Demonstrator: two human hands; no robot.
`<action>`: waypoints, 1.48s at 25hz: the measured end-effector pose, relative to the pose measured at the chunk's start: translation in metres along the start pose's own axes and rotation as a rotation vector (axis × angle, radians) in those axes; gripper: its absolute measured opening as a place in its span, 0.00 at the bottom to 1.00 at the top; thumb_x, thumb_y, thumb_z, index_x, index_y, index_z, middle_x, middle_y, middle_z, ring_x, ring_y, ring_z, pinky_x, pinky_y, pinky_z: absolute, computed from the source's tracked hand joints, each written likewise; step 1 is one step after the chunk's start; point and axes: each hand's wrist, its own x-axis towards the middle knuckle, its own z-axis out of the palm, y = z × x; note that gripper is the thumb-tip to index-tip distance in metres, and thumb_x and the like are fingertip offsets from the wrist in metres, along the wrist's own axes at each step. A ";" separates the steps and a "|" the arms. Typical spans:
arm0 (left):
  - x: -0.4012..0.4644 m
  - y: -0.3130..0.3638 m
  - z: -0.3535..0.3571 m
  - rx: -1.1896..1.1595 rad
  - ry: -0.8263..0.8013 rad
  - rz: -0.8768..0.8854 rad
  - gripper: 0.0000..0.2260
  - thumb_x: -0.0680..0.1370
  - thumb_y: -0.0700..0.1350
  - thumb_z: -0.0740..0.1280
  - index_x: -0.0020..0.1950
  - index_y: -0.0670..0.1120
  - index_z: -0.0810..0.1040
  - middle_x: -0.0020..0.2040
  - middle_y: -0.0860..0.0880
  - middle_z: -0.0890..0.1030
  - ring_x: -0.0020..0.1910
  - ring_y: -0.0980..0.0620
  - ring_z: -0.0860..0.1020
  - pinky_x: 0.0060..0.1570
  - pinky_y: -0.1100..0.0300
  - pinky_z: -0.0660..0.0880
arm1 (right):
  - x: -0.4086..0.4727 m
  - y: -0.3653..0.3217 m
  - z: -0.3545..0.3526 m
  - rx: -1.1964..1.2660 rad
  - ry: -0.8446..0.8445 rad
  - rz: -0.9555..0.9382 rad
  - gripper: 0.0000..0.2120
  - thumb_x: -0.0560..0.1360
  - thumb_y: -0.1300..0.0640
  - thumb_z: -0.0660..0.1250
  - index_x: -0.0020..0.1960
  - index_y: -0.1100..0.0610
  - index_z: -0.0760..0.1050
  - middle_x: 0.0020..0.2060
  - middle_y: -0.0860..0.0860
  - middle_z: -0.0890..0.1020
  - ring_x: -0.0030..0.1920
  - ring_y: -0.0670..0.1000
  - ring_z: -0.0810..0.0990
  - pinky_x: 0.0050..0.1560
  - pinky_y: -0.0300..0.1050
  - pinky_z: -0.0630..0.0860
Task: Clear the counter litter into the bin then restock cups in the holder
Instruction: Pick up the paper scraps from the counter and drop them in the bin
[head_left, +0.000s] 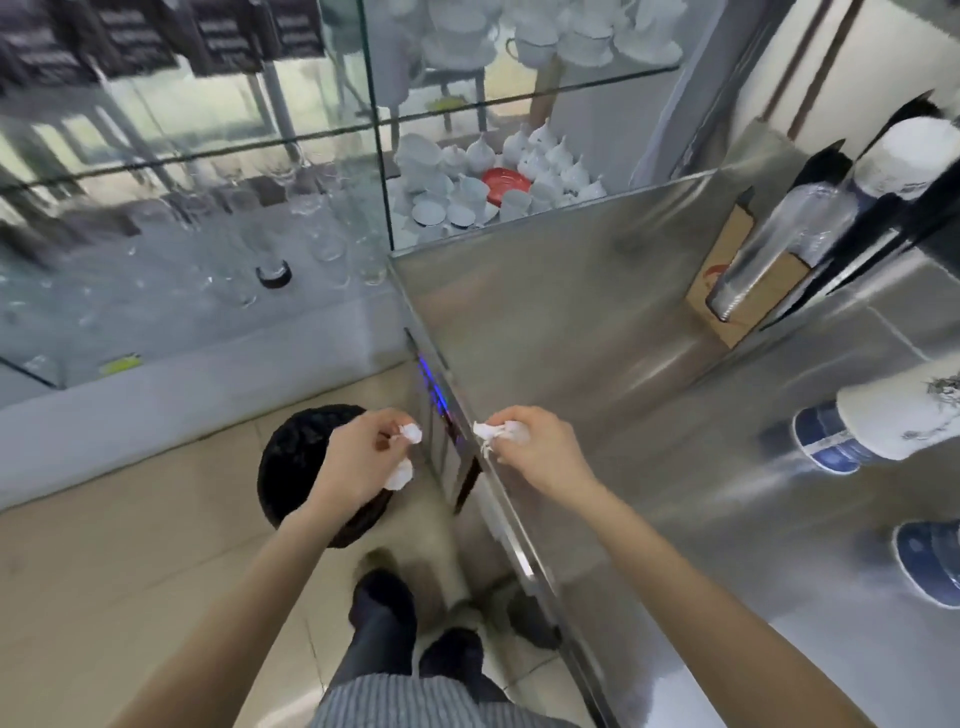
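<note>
My left hand (358, 457) is closed on crumpled white paper (401, 474), with bits showing at the fingertips and under the palm; it hovers over the right part of a round black bin (291, 462) on the floor. My right hand (535, 447) grips another crumpled white paper scrap (491, 432) right at the left edge of the steel counter (597, 338). A stack of white paper cups (891, 431) lies on the counter at the right. A clear tube-shaped cup holder (779, 249) leans at the back right, with a second cup stack (909, 156) above it.
A glass display case (208, 208) with glasses and white porcelain stands behind the bin. Blue-rimmed cups (930, 566) lie at the counter's right edge. A cardboard box (748, 291) sits behind the holder. My feet (415, 623) stand on beige floor tiles beside the counter.
</note>
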 end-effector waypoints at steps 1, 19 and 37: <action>-0.004 -0.011 -0.008 0.002 0.031 -0.030 0.06 0.74 0.41 0.64 0.42 0.51 0.78 0.35 0.54 0.78 0.36 0.61 0.77 0.35 0.76 0.68 | 0.003 -0.006 0.011 -0.014 -0.033 -0.014 0.08 0.71 0.60 0.65 0.49 0.57 0.79 0.42 0.48 0.76 0.44 0.48 0.73 0.36 0.33 0.68; 0.033 -0.147 -0.155 -0.069 0.135 -0.236 0.08 0.76 0.41 0.62 0.46 0.48 0.81 0.43 0.54 0.79 0.44 0.55 0.75 0.31 0.77 0.66 | 0.080 -0.123 0.192 -0.112 -0.244 -0.023 0.13 0.73 0.60 0.61 0.56 0.56 0.76 0.59 0.56 0.77 0.60 0.54 0.73 0.48 0.38 0.65; 0.173 -0.454 0.065 -0.069 0.000 -0.548 0.10 0.76 0.40 0.61 0.49 0.48 0.81 0.43 0.51 0.79 0.39 0.56 0.75 0.32 0.71 0.65 | 0.272 0.131 0.424 -0.164 -0.407 0.222 0.11 0.75 0.58 0.61 0.51 0.64 0.76 0.42 0.57 0.82 0.44 0.55 0.77 0.48 0.47 0.72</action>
